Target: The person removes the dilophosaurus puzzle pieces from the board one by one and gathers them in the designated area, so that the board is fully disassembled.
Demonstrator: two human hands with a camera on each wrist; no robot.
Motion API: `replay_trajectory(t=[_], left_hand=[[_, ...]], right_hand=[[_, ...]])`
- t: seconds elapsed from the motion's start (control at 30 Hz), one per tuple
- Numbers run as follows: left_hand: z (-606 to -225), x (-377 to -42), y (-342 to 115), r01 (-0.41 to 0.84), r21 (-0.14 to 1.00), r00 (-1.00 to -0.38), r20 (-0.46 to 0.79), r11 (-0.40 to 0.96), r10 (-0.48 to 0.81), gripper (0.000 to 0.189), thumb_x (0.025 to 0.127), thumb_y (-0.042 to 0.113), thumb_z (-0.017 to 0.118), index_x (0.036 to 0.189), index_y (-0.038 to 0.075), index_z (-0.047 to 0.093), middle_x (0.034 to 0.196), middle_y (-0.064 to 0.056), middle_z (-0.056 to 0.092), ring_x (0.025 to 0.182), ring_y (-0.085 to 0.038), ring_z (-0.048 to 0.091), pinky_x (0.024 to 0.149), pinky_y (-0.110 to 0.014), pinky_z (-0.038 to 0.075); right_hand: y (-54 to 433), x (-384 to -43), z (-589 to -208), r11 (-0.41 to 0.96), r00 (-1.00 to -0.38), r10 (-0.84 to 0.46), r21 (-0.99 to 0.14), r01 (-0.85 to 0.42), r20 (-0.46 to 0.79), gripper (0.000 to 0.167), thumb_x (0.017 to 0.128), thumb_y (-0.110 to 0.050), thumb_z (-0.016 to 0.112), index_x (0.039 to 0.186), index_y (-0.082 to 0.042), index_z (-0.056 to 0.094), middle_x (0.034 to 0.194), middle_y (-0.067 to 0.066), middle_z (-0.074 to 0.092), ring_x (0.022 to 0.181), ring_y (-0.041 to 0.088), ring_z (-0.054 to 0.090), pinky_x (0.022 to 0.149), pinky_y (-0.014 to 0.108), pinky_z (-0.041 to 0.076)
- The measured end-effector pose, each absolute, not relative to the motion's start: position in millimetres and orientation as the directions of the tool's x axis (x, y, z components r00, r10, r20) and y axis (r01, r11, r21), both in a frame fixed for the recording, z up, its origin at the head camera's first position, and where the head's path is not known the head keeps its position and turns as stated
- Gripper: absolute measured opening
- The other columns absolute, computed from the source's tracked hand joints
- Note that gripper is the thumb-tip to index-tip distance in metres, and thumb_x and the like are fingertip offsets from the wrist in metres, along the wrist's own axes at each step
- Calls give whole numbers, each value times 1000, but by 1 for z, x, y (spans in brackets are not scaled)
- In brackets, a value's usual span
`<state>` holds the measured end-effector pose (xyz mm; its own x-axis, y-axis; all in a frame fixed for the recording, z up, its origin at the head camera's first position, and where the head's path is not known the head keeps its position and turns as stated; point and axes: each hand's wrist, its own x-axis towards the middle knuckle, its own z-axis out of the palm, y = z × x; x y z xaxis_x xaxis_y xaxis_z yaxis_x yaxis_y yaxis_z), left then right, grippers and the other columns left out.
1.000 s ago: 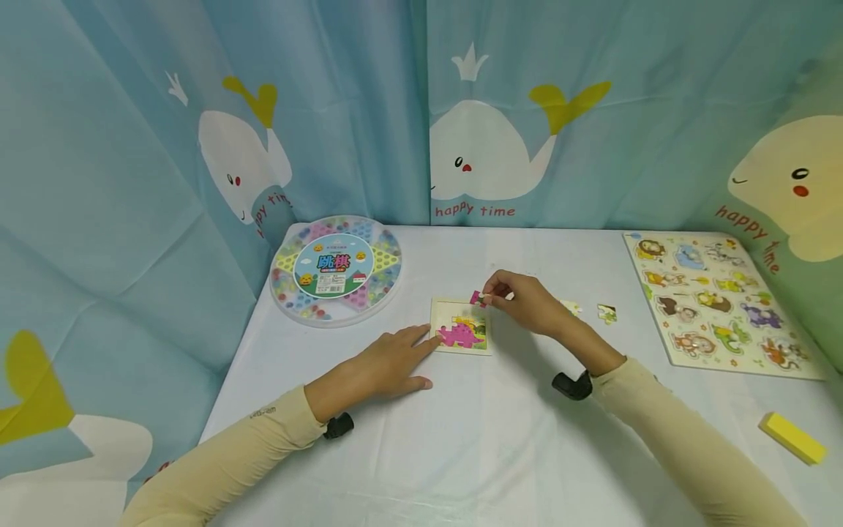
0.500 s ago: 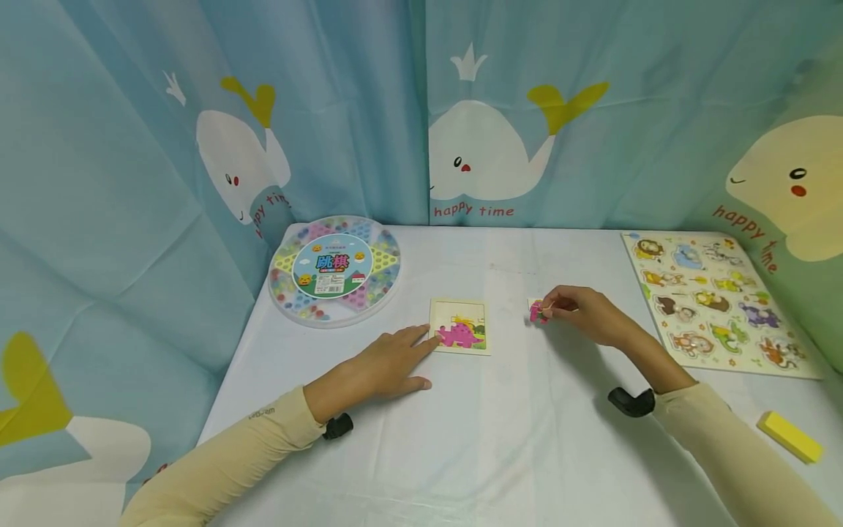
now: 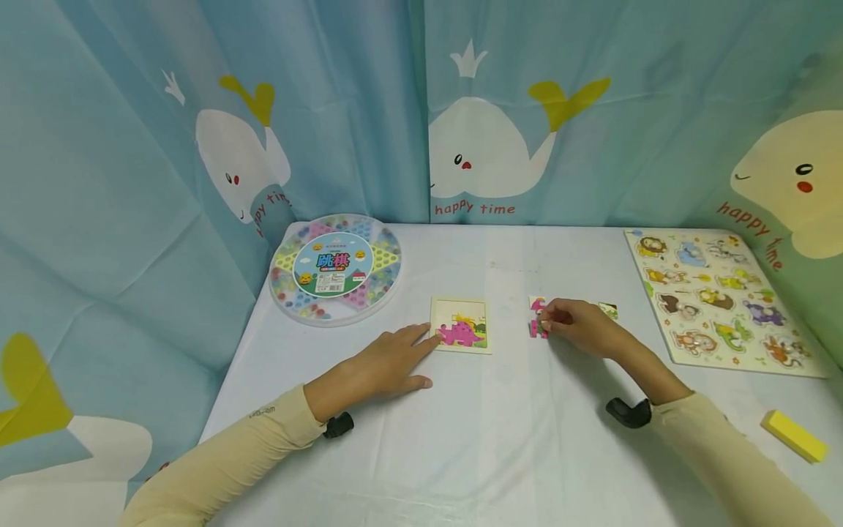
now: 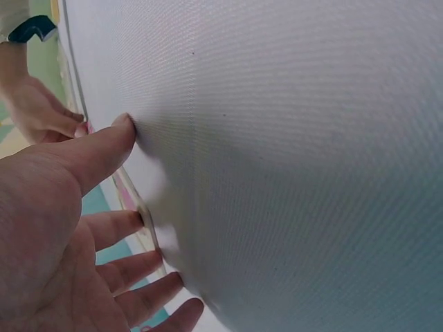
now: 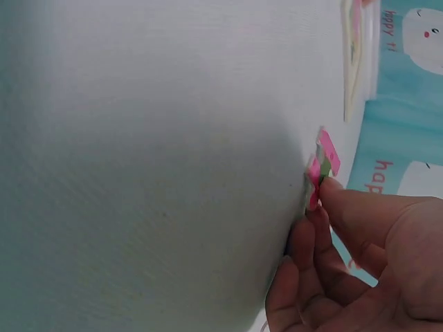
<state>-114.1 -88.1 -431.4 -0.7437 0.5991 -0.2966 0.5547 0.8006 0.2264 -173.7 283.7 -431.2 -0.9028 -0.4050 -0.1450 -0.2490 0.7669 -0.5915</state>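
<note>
My left hand lies with extended fingers on the left edge of a small square puzzle tray. Inside that tray, joined pieces show a pink dinosaur along the lower part, and the upper part is bare. To the tray's right, my right hand pinches a pink and green jigsaw piece between thumb and fingers, low at the tabletop. Just behind it lies another pink jigsaw piece, partly covered by the fingers. In the right wrist view the thumb presses on the held piece.
One more green and white jigsaw piece lies behind the right hand. A round Chinese checkers box stands at the back left. On the right are an animal peg board and a yellow block. A curtain borders the table's back.
The right hand has carried the jigsaw piece from over the tray's upper right corner rightward to the loose pieces, then slightly toward me. The left hand has stayed in place.
</note>
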Motion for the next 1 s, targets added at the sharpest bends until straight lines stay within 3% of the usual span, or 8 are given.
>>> replay_trajectory(t=[0.3,0.43,0.6,0.77,1.0], left_hand=[[-429,-115,-86,541,237,-748,-303,807,591,82,100,51,69,166,17,35,173,-12,28,159,-30,30,122,-53,37],[-429,-115,-86,545,235,-747,-299,805,594,81,100,50,69,166,16,36,173,-13,29,159,-30,31,122,-53,37],[-429,-115,-87,549,237,-744,-298,802,598,81,101,50,69,166,16,36,173,-13,29,159,-30,31,122,-52,37],[-429,-115,-88,544,244,-745,-299,803,596,81,101,50,69,166,16,36,173,-13,29,159,-31,31,123,-52,37],[-430,-116,-88,548,230,-741,-312,804,594,80,101,51,67,166,17,35,173,-13,29,159,-30,31,122,-53,38]], right_hand=[[272,-171,-432,798,-918,-390,-524,-297,-74,7,99,-6,72,101,-2,67,92,10,67,86,23,56,77,41,49],[265,-171,-428,803,-923,-381,-513,-304,-49,12,97,0,71,108,3,67,96,15,66,87,27,59,77,42,51],[247,-173,-422,778,-917,-399,-531,-337,-2,23,98,3,68,121,8,65,105,23,65,96,35,65,82,48,54],[222,-174,-420,728,-898,-439,-577,-370,22,33,99,10,57,131,10,61,113,26,66,107,42,66,93,55,55],[184,-175,-429,698,-876,-481,-620,-359,-33,34,102,1,63,136,7,60,112,20,70,105,35,68,94,50,58]])
